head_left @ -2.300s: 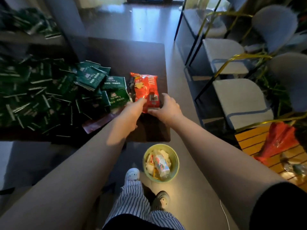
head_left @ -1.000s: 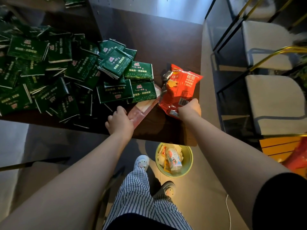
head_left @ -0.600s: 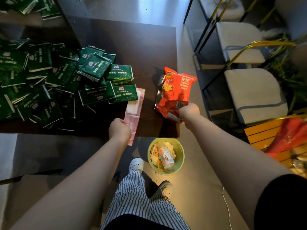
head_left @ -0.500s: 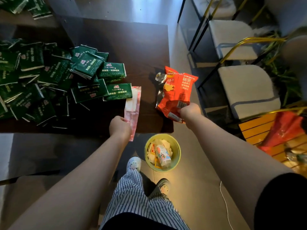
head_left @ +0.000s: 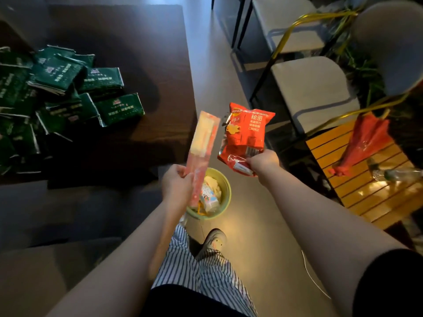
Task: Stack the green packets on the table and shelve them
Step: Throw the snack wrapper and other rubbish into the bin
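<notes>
Off the table's (head_left: 137, 53) near right corner, I note my left hand (head_left: 176, 184) clasping a pink wrapper (head_left: 201, 145) and my right hand (head_left: 263, 162) pinching a red chip bag (head_left: 246, 133), both near the bin (head_left: 227, 193), presumably for discarding. The green packets (head_left: 68, 92) lie heaped, unstacked, along the table's left edge.

The left hand (head_left: 176, 186) has lifted the pink wrapper (head_left: 202, 143) off the table (head_left: 137, 53). The right hand (head_left: 263, 162) has lifted the red snack bag (head_left: 246, 133) likewise. Both items are now held at frame centre, above the green bin (head_left: 227, 193).
</notes>
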`<state>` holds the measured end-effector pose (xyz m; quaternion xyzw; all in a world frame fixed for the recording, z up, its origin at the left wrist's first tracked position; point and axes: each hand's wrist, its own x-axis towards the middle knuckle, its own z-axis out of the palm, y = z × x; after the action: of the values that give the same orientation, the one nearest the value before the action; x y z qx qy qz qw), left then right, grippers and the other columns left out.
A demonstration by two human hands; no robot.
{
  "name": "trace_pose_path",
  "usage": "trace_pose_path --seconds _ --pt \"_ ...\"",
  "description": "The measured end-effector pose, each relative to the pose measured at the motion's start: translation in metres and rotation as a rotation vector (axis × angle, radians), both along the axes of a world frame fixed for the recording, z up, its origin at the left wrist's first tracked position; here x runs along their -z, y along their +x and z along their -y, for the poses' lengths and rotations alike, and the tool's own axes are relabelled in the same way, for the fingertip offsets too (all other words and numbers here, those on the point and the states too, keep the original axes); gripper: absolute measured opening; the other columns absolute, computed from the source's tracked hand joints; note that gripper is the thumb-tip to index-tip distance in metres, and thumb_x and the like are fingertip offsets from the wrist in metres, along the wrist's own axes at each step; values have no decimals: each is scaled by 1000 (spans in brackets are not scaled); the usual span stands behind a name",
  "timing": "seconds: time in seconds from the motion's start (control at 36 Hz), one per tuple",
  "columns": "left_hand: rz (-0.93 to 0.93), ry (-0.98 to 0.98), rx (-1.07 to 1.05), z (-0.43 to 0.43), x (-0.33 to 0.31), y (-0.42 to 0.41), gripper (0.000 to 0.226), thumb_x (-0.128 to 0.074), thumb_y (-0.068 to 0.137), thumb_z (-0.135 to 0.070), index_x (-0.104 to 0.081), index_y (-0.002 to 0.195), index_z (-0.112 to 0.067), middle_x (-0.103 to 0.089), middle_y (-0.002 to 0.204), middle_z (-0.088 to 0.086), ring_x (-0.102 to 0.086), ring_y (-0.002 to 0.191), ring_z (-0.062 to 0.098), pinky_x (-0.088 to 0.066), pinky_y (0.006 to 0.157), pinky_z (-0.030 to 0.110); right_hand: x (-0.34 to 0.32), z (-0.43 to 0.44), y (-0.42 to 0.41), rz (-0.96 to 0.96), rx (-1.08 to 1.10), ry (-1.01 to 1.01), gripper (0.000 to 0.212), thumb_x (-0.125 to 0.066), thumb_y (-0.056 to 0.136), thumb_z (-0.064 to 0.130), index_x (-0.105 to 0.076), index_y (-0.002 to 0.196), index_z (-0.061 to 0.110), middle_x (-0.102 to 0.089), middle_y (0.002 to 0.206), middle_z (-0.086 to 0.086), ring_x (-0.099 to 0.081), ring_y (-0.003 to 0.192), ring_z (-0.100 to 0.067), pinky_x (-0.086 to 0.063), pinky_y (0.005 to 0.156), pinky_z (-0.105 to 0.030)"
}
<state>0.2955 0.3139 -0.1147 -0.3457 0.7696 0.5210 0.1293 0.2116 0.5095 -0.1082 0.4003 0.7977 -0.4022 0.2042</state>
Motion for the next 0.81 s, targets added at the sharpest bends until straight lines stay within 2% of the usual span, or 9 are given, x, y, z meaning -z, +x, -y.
trace_pose_path --seconds 0.06,0.11,0.19,0.39,0.5,0.58,0.69,0.75,0.81 --pt "-7 12 64 -12 8 4 10 -68 93 -21 -60 97 -18 -62 89 -7 -59 76 1 -43 52 13 11 -8 9 31 4 -5 30 -70 88 13 -64 117 8 -67 110 -13 -66 104 -32 -55 85 -40" --pt "33 25 112 -23 21 9 9 -68 93 -19 -59 96 -18 -63 88 -5 -59 75 2 -44 47 11 28 -16 18 78 -2 -13 25 -70 88 9 -64 112 8 -65 101 -11 -66 100 -31 -53 80 -37" --pt "126 29 188 -32 51 15 7 -67 90 -18 -62 93 -21 -67 88 -3 -66 83 15 -56 66 30 62 -21 32 150 -23 -17 22 -69 84 4 -66 105 6 -68 99 -12 -67 91 -31 -55 78 -37" --pt "351 30 201 -17 124 14 17 -65 94 -34 -60 96 -18 -66 82 1 -66 67 18 -47 47 24 148 -9 51 302 -50 -69 25 -72 80 4 -71 105 7 -72 102 -15 -70 94 -31 -59 85 -43" --pt "393 -13 213 4 185 12 18 -66 90 -31 -58 93 -15 -66 90 5 -70 77 27 -61 70 48 201 1 52 346 6 -133 15 -73 83 5 -66 97 7 -69 99 -11 -69 93 -29 -58 87 -42" --pt "439 -8 183 13 226 16 21 -73 83 -30 -57 90 -17 -66 91 8 -71 78 29 -61 69 52 236 8 55 374 22 -205 24 -74 84 7 -53 77 16 -67 94 -9 -69 93 -28 -57 90 -44" --pt "500 -32 155 17 269 10 10 -65 93 -13 -57 99 -11 -64 97 8 -66 79 21 -58 55 33 277 21 53 368 13 -288 33 -76 84 9 -56 108 17 -61 86 -2 -69 91 -26 -58 89 -44" --pt "510 -60 155 21 294 9 13 -64 94 -13 -57 104 -9 -63 99 7 -63 78 17 -50 46 25 297 23 53 362 44 -302 52 -78 82 10 -55 128 16 -66 105 -9 -69 94 -27 -57 89 -44" --pt "519 -85 162 23 308 6 15 -62 95 -15 -53 105 -9 -60 99 6 -61 80 17 -52 53 29 312 24 52 347 73 -288 62 -80 80 15 -52 136 13 -65 121 -12 -68 100 -28 -56 92 -45"
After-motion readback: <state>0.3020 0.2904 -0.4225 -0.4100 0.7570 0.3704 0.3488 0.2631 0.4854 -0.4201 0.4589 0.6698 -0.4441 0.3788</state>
